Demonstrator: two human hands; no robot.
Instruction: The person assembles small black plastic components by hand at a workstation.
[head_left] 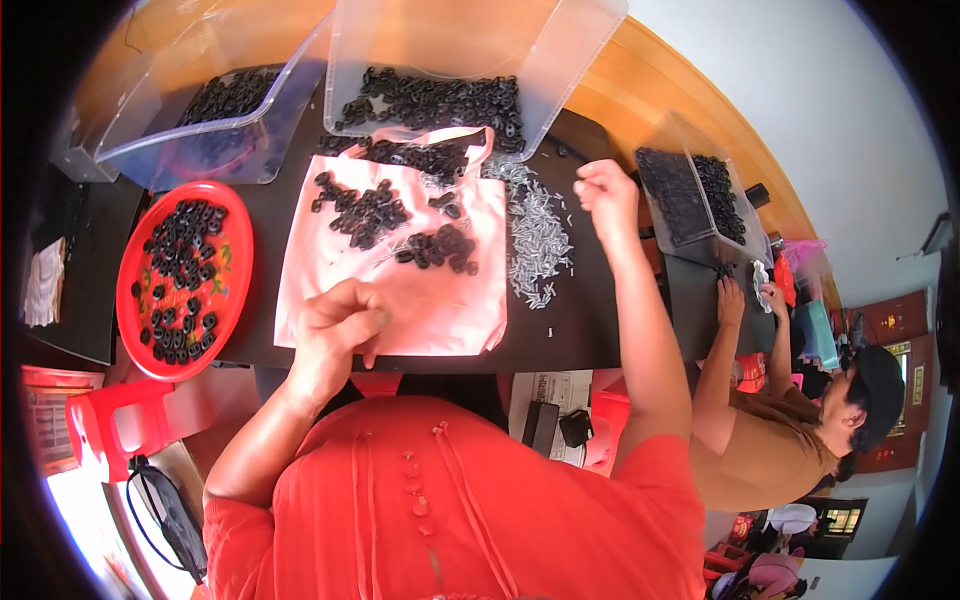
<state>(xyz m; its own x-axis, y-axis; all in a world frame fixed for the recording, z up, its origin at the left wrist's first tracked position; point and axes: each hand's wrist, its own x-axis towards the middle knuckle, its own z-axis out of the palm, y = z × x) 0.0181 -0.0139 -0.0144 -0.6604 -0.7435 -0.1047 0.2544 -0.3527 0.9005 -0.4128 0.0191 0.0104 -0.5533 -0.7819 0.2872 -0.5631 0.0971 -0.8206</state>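
Note:
My left hand (343, 318) is over the near edge of a pink cloth bag (440, 310), its fingers curled in and pressed together. Whatever it may hold is hidden. On the bag lie small black plastic ring-shaped parts (365, 215) in loose heaps, and a blurred cluster of them (440, 248) nearer to me. My right hand (608, 195) is raised to the right of a pile of small silver screw-like pieces (538, 235). Its fingers are also closed in a pinch; anything between them is too small to make out.
A red oval tray (240, 290) with black parts stands at the left of the dark table (590, 340). Clear plastic bins (560, 60) of black parts line the back. Another bin (700, 190) stands at right, beside a co-worker (780, 440). A red stool (120, 425) is at lower left.

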